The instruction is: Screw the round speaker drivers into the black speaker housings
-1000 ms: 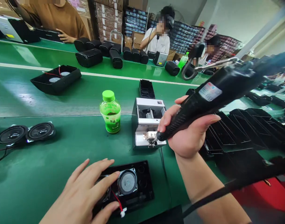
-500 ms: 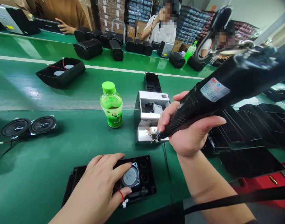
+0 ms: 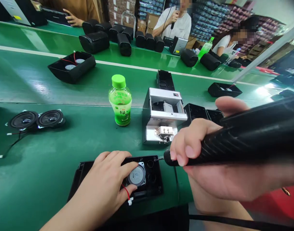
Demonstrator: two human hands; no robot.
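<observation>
My right hand is wrapped around a black electric screwdriver, which lies nearly level. Its thin bit reaches the upper right corner of a black speaker housing on the green bench. Whether the tip sits in a screw hole is too small to tell. Over the left part of the housing lies my left hand, thumb and forefinger gripping the edges of a round silver-backed speaker driver. A red wire with a white connector hangs by the left thumb. The palm hides the housing's middle.
Behind the housing stand a silver screw feeder and a green drink bottle. A pair of speaker drivers lies at left. Beyond runs a green conveyor with an open speaker case. Co-workers sit across it.
My right hand has brought the screwdriver down from above the screw feeder to the housing's corner, tilting it flatter. My left hand stays on the speaker driver. The view has shifted slightly.
</observation>
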